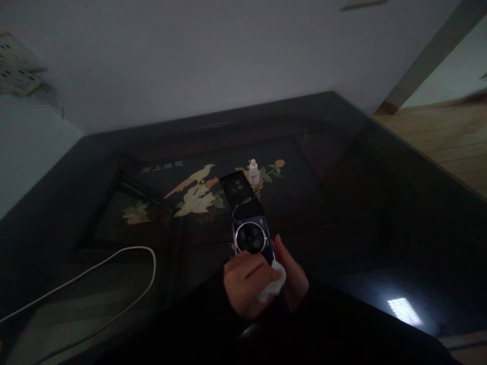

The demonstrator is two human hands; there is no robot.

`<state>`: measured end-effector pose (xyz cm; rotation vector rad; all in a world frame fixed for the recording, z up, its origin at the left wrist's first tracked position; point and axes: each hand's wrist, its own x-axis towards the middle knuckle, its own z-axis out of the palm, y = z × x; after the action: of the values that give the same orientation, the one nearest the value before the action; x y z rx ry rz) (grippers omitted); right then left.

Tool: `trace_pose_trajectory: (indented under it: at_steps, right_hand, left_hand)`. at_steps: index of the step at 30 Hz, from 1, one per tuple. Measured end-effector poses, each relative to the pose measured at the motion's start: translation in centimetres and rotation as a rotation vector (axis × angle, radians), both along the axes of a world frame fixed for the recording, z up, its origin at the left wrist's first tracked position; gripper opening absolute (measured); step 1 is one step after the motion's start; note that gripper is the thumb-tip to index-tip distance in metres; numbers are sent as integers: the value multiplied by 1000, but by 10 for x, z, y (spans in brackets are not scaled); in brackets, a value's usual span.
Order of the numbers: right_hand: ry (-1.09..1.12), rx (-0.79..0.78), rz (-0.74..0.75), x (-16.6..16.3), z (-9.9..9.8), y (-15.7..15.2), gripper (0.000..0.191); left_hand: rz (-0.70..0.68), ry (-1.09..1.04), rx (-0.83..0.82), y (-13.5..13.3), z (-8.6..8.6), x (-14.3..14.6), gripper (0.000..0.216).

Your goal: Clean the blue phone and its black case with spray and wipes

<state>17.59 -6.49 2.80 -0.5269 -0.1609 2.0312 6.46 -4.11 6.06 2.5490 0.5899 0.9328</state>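
Taking the phone as the centre of the clock, a power strip (17, 66) sits against the wall far off at ten o'clock, and a white cable (150, 248) loops over the dark, glossy worktop (323, 213) at eight, its slack lying apart from the hands. An inlaid bird (200, 175) decorates the surface towards eleven. Nearer twelve lies a dark flat item (236, 186), perhaps a case, with a chain (245, 202) draped across it; lying flat, it needs no support.

At six o'clock the left hand (241, 284) is palm down over the lower end, fingers bunched around a white tissue (277, 285), probably gathered so that it makes a small pad. The phone (250, 238) itself is just above the worktop's near side, back face up, its big round lens uncovered. A small white bottle (253, 175) stands upright at twelve, just beside the flat item, presumably set there within reach. At five the right hand (293, 276) grips the phone's edge, seemingly cradling it from below to steady it against the other hand's pressure.
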Motion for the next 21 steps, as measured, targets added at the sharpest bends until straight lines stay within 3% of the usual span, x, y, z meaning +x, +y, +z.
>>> trace_pose_trajectory:
  at_steps: [3,5,10,12,18,21]
  right_hand:
    - [13,-14,-8,1,1,0,60]
    - [22,-27,1,1,1,-1,60]
    - [16,-55,-52,-7,-1,2,61]
    - [15,-56,-61,-9,-2,4,63]
    - [53,-92,2,1,2,-3,64]
    - [63,-102,12,1,5,-5,60]
  left_hand:
    - [30,-53,-33,-26,-8,6,41]
    - [32,-59,-18,-28,-8,6,41]
    - [106,17,84,15,4,0,22]
    - [127,28,86,18,7,1,19]
    - [111,7,40,-41,-2,9,39]
    - [84,0,44,-39,-1,10,36]
